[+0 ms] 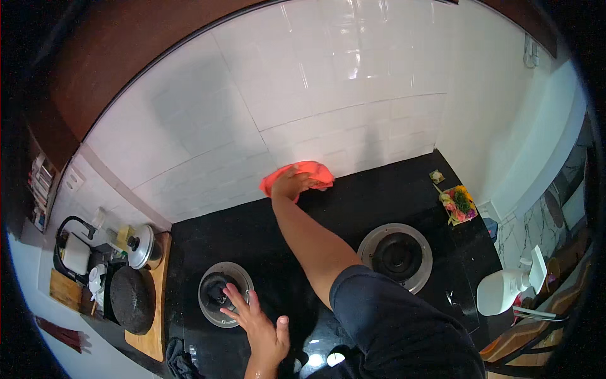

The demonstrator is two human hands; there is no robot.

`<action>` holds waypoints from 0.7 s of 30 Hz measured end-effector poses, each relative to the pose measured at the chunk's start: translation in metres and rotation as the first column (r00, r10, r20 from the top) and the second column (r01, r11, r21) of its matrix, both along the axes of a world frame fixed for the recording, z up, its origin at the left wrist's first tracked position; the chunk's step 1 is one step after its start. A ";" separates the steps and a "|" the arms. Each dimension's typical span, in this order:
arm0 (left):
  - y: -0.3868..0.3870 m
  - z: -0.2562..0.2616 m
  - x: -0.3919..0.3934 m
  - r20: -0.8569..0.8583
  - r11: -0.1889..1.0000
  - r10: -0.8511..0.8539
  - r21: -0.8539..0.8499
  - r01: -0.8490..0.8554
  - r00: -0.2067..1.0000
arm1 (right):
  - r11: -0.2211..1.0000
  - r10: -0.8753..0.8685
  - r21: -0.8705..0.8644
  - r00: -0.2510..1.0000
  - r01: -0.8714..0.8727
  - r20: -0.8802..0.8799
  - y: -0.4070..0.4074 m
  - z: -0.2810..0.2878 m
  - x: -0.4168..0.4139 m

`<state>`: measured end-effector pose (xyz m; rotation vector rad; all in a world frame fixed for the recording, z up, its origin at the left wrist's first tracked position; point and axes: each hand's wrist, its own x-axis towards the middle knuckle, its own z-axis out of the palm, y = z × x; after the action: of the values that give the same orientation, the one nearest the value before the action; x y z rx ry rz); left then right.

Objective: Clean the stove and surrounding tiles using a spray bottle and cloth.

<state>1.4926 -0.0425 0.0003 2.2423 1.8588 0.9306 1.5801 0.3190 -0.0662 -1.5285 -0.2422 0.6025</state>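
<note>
My right hand (292, 183) presses a bunched orange-red cloth (318, 171) against the foot of the white tiled wall (326, 118), where it meets the black countertop (293, 251). My left hand (260, 327) is held over the counter with its fingers spread and nothing in it, close to the left burner (225, 294). The right burner (396, 258), round with a metal rim, lies to the right of my outstretched right arm.
A white spray bottle (501, 291) and a flower offering (458, 204) are at the right. On the left, a wooden board (158, 303), a lidded pot (141, 248) and a dark stone mortar (132, 300) stand near a black faucet (61, 246). A dark cloth (180, 360) lies at the front.
</note>
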 end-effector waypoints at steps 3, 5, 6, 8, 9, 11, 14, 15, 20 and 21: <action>0.001 0.004 0.000 -0.007 1.000 -0.011 0.013 0.011 1.000 | 0.993 0.113 -0.024 0.993 -0.113 0.025 -0.009 0.002 -0.002; 0.002 0.007 0.001 -0.012 0.999 -0.033 0.028 0.033 0.999 | 0.996 0.081 -0.051 0.984 -0.073 0.158 -0.004 0.001 0.016; 0.001 0.010 0.001 -0.026 0.999 -0.032 0.025 0.032 0.999 | 1.000 0.001 -0.021 0.974 0.004 0.229 -0.001 -0.003 0.030; -0.002 0.014 0.000 -0.022 0.999 -0.036 0.038 0.037 0.999 | 0.987 -0.157 0.018 0.915 0.161 0.371 0.008 -0.014 0.076; -0.003 0.015 0.000 -0.021 0.999 -0.021 0.033 0.021 1.000 | 0.965 -0.249 0.037 0.854 0.261 0.458 0.013 -0.019 0.101; -0.005 0.014 -0.001 -0.017 0.999 -0.027 0.041 0.027 1.000 | 0.944 -0.330 0.154 0.816 0.292 0.474 0.017 -0.031 0.156; -0.008 0.010 -0.002 -0.018 1.000 -0.022 0.004 0.022 1.000 | 0.931 -0.341 0.074 0.780 0.357 0.525 0.026 -0.036 0.236; -0.008 0.009 -0.002 -0.027 0.999 -0.013 -0.030 0.013 1.000 | 0.914 -0.379 0.075 0.775 0.399 0.505 0.027 -0.032 0.260; -0.003 0.001 0.004 -0.037 0.999 -0.048 -0.014 0.048 0.998 | 0.810 -0.572 0.232 0.638 0.539 0.516 0.031 0.048 0.344; -0.002 -0.001 0.006 -0.028 0.998 -0.063 -0.027 0.062 0.998 | 0.818 -0.560 0.287 0.579 0.498 0.592 0.030 0.075 0.350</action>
<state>1.4989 -0.0441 -0.0009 2.2957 1.7900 0.8637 1.9297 0.3488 0.0087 -1.5729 -0.3156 -0.4618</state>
